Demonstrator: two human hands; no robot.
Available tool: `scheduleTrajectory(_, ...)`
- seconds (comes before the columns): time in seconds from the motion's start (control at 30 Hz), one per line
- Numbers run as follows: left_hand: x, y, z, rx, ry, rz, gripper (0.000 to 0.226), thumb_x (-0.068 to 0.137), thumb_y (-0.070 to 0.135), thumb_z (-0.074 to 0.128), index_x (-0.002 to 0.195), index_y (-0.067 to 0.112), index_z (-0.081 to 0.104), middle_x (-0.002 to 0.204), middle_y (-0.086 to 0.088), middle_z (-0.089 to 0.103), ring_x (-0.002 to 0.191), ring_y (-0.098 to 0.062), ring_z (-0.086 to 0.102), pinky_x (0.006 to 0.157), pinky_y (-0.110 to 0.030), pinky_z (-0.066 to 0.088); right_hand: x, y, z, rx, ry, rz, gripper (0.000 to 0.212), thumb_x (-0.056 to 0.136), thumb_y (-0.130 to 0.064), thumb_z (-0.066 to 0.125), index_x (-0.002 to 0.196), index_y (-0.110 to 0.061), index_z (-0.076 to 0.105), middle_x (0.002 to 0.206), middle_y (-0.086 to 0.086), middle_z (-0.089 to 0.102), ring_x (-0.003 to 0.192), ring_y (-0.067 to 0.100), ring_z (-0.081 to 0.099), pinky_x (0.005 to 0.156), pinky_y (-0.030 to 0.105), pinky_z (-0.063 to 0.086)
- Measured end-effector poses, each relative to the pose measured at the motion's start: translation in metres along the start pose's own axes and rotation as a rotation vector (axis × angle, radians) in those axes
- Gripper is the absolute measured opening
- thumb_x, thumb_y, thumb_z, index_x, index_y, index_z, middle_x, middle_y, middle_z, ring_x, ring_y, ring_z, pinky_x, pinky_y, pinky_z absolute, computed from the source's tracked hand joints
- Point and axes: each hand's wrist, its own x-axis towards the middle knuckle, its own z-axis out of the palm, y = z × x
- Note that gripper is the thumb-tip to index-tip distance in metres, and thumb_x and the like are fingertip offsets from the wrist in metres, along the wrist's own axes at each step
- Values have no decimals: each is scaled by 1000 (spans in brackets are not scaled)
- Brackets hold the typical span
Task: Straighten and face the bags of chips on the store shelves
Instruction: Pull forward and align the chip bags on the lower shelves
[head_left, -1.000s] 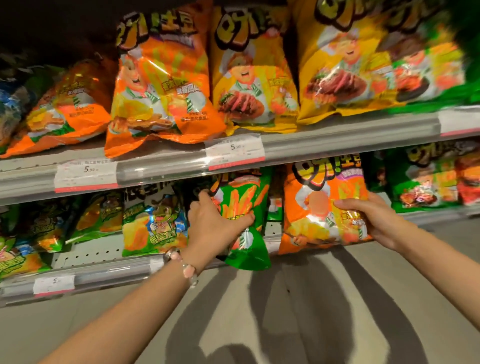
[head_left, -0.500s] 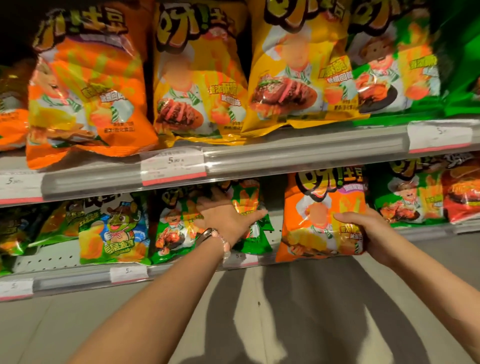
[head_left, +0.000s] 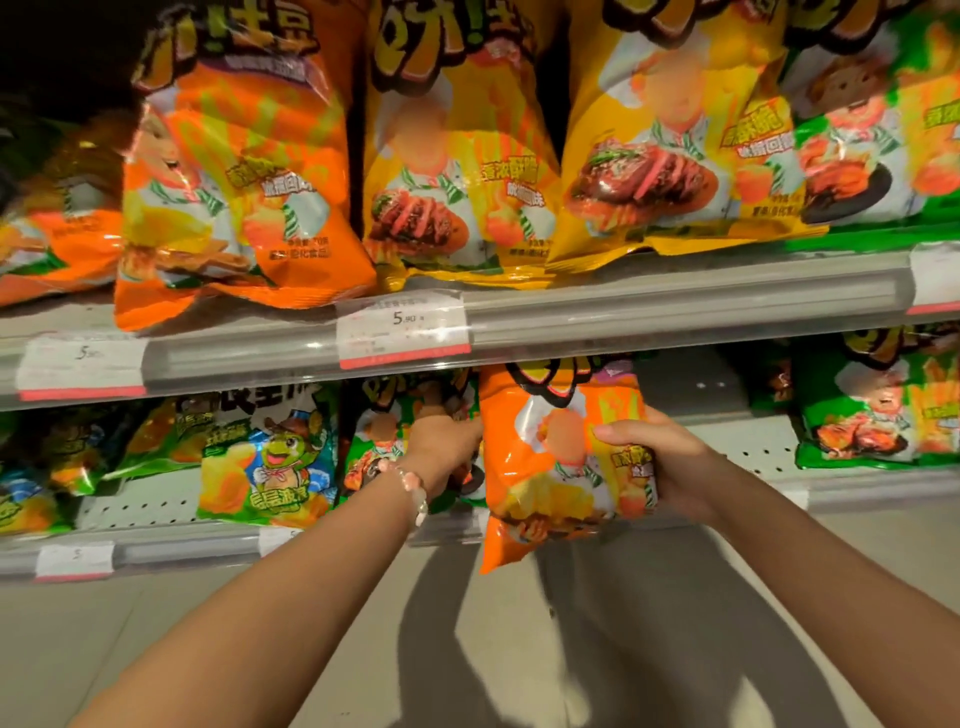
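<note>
Right hand (head_left: 670, 467) has its fingers curled round the side of an orange chip bag (head_left: 556, 462), holding it upright at the front edge of the lower shelf (head_left: 753, 452). Left hand (head_left: 441, 452) reaches in behind that bag against a green bag (head_left: 374, 447); can't tell its grip, fingers are hidden.

**Surfaces on the chip shelves**

Orange chip bag (head_left: 561, 457), at 3 o'clock of centre: glossy crinkled plastic film, glare patches on its face. Yellow bags (head_left: 462, 156) at 12 o'clock: same shiny film. Shelf rail (head_left: 675, 306): smooth clear plastic strip over matt grey metal. Price label (head_left: 402, 330): matt paper. Bracelet (head_left: 410, 486): smooth glossy beads.
</note>
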Motion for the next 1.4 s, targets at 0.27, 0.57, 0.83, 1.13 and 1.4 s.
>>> scheduleTrajectory(0.27,-9,1,-37,-299,-196,13,12,90,-3,56,101,1,59,75,-9,61,48,-12,61,38,-19,46,7,-1,29,-69,-72,122,78,37,-41,91,108,-17,70,108,17,70,93,34,69,73,44,58)
scheduleTrajectory(0.57,-10,-11,-84,-502,-452,-21,27,91,-12,40,110,2,55,82,-10,70,68,-13,67,61,-23,57,12,9,61,-160,22,26,58,62,-17,77,117,-6,62,104,23,70,93,41,68,73,48,58)
scheduleTrajectory(0.83,-4,-54,-162,400,483,582,11,81,9,67,89,7,60,90,-7,54,93,-20,49,85,-38,45,5,12,63,-106,142,-14,107,10,-41,94,108,-8,66,96,20,72,78,35,72,57,38,58)
scheduleTrajectory(1.13,49,-93,-198,485,351,53,125,44,63,86,137,4,28,133,-21,40,125,-37,40,99,-54,43,3,2,81,-119,85,7,103,12,-41,94,106,-7,67,98,19,72,79,32,72,59,38,58)
scheduleTrajectory(1.4,48,-108,-246,322,500,185,100,43,51,91,117,8,39,110,-15,56,100,-34,58,82,-50,54,10,-1,105,-101,64,-6,104,9,-38,95,103,-6,66,93,18,73,74,29,72,54,36,57)
